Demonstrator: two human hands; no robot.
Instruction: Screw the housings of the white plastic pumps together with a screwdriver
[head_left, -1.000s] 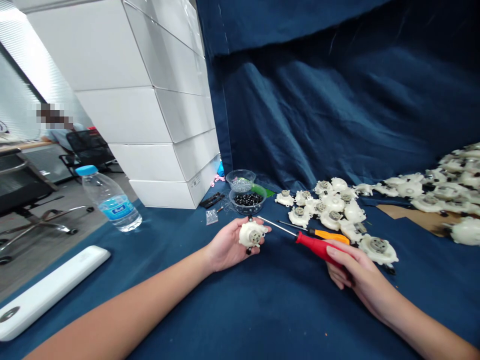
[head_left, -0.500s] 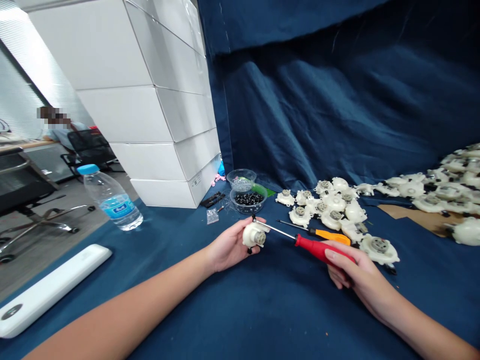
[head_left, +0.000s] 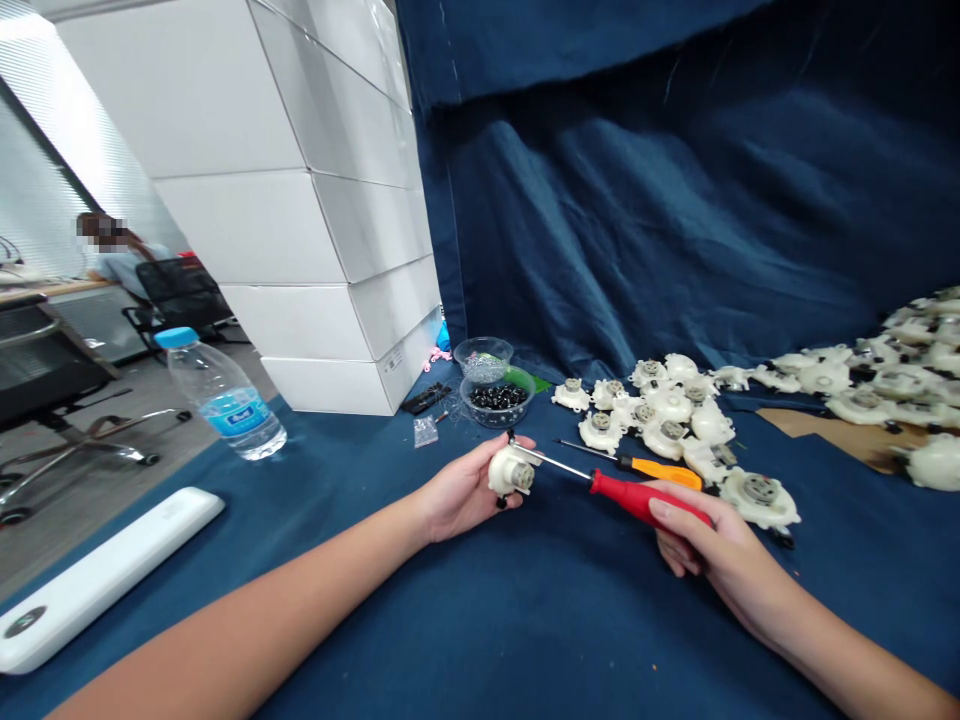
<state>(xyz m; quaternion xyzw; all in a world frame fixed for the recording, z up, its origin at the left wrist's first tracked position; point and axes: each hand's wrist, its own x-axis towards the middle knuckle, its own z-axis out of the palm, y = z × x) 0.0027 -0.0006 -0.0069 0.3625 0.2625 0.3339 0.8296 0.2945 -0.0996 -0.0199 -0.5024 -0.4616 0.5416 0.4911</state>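
Observation:
My left hand [head_left: 465,490] holds a white plastic housing with a small metal motor [head_left: 511,471] in its fingers, above the blue cloth. My right hand [head_left: 716,545] grips a red-handled screwdriver [head_left: 637,498], and its thin steel shaft reaches across to the top of the housing. The tip seems to meet the housing, though the exact contact point is hard to see. An orange-handled screwdriver [head_left: 660,472] lies on the cloth just beyond the shaft, nearest my right hand.
Many similar white housings [head_left: 667,420] lie in loose heaps to the right, partly on a cardboard sheet [head_left: 825,437]. Behind my left hand stand stacked clear bowls [head_left: 495,400], one holding black small parts. A water bottle [head_left: 225,397], white boxes [head_left: 300,220] and a white bar [head_left: 105,570] are at the left.
My left hand has turned the housing so its motor faces right. The screwdriver tip has moved from just above the housing onto its top edge.

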